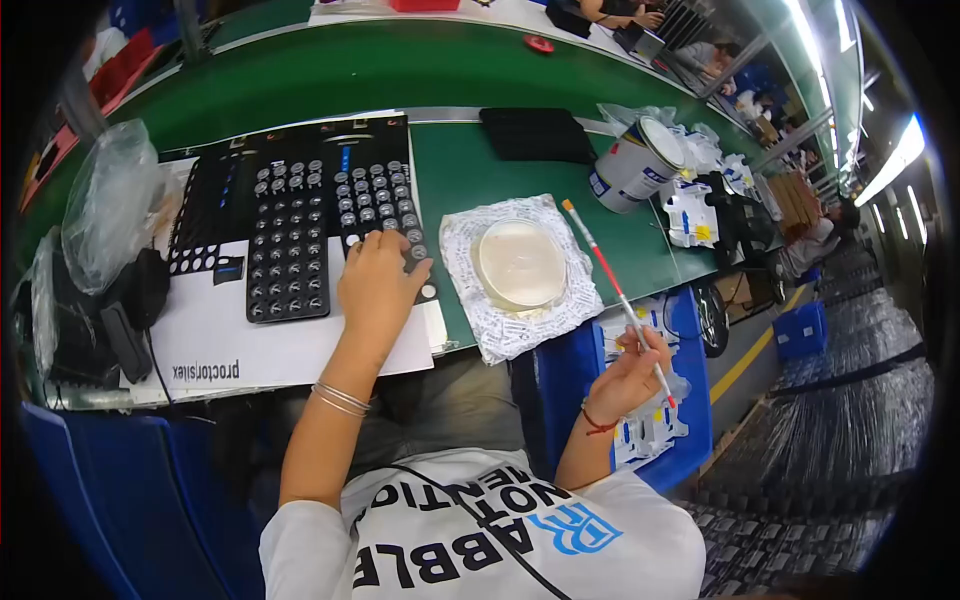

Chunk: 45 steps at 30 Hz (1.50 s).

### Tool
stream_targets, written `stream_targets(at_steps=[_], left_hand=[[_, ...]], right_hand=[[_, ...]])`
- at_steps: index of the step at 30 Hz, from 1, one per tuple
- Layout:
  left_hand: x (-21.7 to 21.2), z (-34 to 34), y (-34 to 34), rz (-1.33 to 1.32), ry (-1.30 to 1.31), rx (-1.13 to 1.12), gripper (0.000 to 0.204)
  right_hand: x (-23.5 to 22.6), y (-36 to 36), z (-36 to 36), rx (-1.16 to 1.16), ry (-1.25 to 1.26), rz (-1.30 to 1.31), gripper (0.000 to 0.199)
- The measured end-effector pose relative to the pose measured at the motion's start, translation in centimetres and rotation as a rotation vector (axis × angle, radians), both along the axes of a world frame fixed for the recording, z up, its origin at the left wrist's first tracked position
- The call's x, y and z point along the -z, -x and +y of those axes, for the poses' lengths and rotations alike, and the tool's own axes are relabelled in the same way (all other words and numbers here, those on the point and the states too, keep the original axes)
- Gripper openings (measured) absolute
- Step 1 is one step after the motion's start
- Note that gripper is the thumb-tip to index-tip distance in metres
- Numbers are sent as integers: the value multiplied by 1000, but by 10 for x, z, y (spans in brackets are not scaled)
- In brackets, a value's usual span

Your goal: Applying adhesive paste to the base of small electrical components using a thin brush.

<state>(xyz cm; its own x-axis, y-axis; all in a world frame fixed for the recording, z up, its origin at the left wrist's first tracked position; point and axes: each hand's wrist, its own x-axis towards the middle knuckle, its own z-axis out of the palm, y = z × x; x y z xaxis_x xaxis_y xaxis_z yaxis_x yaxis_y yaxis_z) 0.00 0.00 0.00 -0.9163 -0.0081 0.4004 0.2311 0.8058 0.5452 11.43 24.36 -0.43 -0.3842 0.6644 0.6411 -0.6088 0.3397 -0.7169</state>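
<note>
Right grip holds a brush, left grip lies over the knobs, pinching or not unclear; a careless fingertip could tip neighbouring ones.

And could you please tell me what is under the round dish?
A white printed sheet lies under the round dish and shows all around it; the sheet's middle is hidden by the dish.

The tabletop was green. Behind it ran a long, wide green strip, and past that was a white table. Long, bright lights shone up high on the right. Below, the gray floor had a yellow line, with a blue bin near it.
</note>
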Motion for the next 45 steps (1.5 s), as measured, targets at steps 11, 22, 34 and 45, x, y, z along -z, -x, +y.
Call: stream_targets(at_steps=[11,22,34,45], left_hand=[[-25,-11,-40,103,-294,95,24],[-7,-27,-95,-18,-546,50,27],[6,-34,-94,-151,-908,123,29],[-1,-48,-101,-401,-1672,301,29]], right_hand=[[-8,-12,6,8,-287,-143,19],[-6,-4,-4,-4,-368,-154,25],[-3,2,-13,72,17,-95,25],[-15,8,-44,-631,546,63,22]])
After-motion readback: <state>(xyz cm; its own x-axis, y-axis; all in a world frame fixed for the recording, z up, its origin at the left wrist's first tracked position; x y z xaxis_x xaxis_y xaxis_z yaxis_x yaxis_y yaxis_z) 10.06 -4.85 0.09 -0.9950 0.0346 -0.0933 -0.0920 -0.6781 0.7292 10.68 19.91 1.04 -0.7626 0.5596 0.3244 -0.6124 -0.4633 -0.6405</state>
